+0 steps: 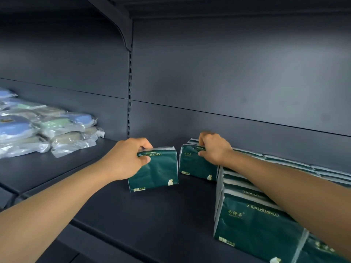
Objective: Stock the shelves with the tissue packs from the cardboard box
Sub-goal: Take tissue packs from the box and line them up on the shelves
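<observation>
My left hand grips the top edge of a dark green tissue pack that stands upright on the dark grey shelf. Just to its right, my right hand pinches the top of another green tissue pack standing near the shelf's back wall. A small gap separates the two packs. A row of several more green tissue packs stands along the right side of the shelf, partly under my right forearm. The cardboard box is out of view.
A pile of clear-wrapped blue, green and beige items lies on the left section of the shelf. A slotted upright divides the back panels. Another shelf hangs overhead. Bare shelf surface stretches in front of the held packs.
</observation>
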